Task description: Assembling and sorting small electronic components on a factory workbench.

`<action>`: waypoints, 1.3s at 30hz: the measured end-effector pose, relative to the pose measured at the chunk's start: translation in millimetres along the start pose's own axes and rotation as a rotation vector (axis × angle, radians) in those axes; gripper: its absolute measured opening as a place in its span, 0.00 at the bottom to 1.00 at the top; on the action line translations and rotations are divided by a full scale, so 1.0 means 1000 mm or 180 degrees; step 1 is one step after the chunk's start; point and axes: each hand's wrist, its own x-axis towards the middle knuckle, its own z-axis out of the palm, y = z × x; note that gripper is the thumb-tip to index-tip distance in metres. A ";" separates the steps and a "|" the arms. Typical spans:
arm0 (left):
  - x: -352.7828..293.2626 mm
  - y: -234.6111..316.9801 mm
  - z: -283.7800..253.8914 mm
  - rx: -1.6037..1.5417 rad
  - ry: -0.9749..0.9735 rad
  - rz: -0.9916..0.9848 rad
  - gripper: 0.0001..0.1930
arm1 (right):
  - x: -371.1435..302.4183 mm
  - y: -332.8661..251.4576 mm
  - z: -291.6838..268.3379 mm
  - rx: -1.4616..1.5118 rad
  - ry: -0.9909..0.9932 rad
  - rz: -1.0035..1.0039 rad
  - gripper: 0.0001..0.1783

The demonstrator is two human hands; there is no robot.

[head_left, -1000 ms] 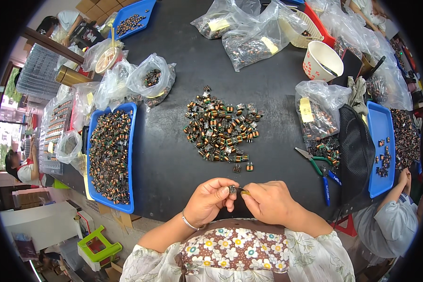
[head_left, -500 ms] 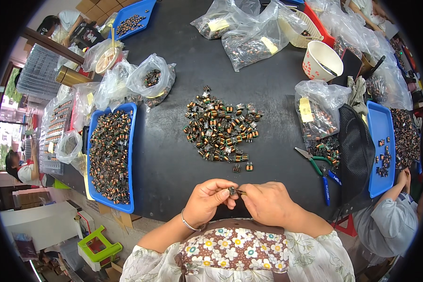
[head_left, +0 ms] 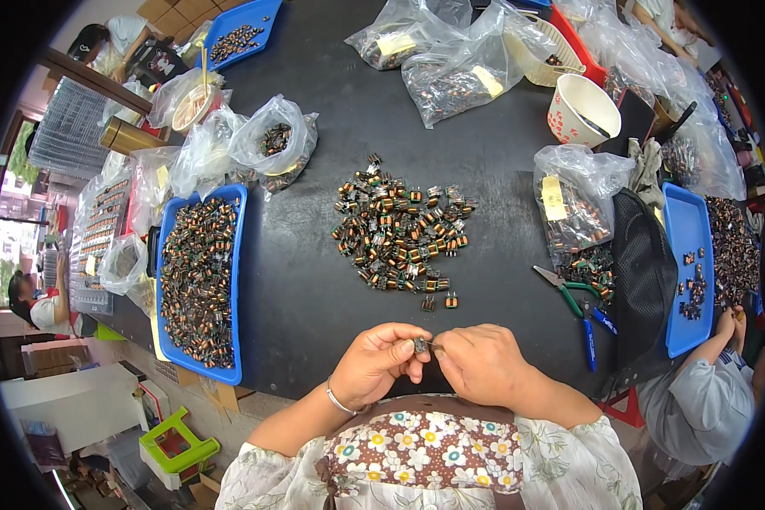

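Note:
Between the thumb and fingers of my left hand is a small dark wire-wound coil, pinched close to the table's near edge. My right hand is closed around a thin dark tool whose tip meets the coil. The fingers cover most of that tool, so its kind does not show. Just beyond my hands lies a loose pile of copper-wound coils, black and green, with two single ones at its near side.
At left stands a blue tray full of coils, near an open plastic bag. Green-handled pliers and blue-handled cutters lie at right, beside a black mesh bag. A co-worker sits beyond another blue tray.
My hands stay in almost the same place, with the coil turned slightly between my left fingers. The pile looks the same.

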 end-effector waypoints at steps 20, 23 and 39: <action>0.001 0.000 -0.001 -0.0311 -0.0167 -0.0190 0.11 | -0.002 0.001 0.002 0.0016 -0.0030 0.0027 0.04; 0.001 -0.001 -0.001 -0.0417 -0.0254 -0.0176 0.13 | -0.001 0.000 0.001 0.0013 0.0003 0.0010 0.04; 0.002 -0.002 -0.001 -0.0421 -0.0252 -0.0163 0.13 | -0.002 0.000 0.005 0.0097 0.0095 0.0016 0.05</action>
